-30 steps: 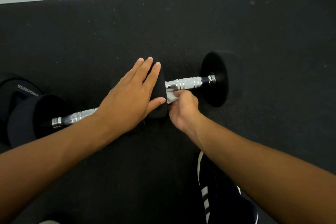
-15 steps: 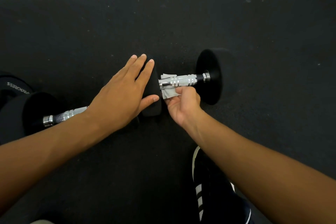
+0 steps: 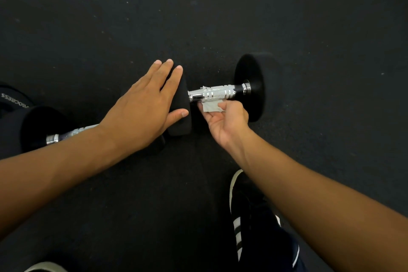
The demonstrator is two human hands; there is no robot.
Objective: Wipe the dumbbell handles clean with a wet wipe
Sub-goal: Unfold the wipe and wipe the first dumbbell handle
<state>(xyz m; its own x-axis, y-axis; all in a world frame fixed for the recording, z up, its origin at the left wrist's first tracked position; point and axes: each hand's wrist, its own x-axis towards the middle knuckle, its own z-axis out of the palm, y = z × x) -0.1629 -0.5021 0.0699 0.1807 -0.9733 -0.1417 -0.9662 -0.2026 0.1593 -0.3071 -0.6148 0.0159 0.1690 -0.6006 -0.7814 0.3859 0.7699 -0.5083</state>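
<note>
Your left hand [image 3: 141, 110] lies flat, fingers straight and together, on the near black head [image 3: 180, 115] of the right-hand dumbbell; the fingertips reach over its top edge and the thumb presses its inner face. It grips nothing.

Your right hand [image 3: 225, 121] is palm-up just below the chrome handle [image 3: 217, 93], fingers curled up around the handle's underside. The wipe [image 3: 210, 107] is pinched between thumb and fingers, folded small, touching the handle from beneath; a scrap of it shows above the handle too, so it wraps partway round. The handle runs from just past your left thumb to the far head [image 3: 251, 86], which stands just beyond your right knuckles.

A second dumbbell [image 3: 53, 137] lies under your left forearm, its handle partly hidden. A striped shoe [image 3: 245, 212] sits below your right wrist on the floor [image 3: 309, 51].
</note>
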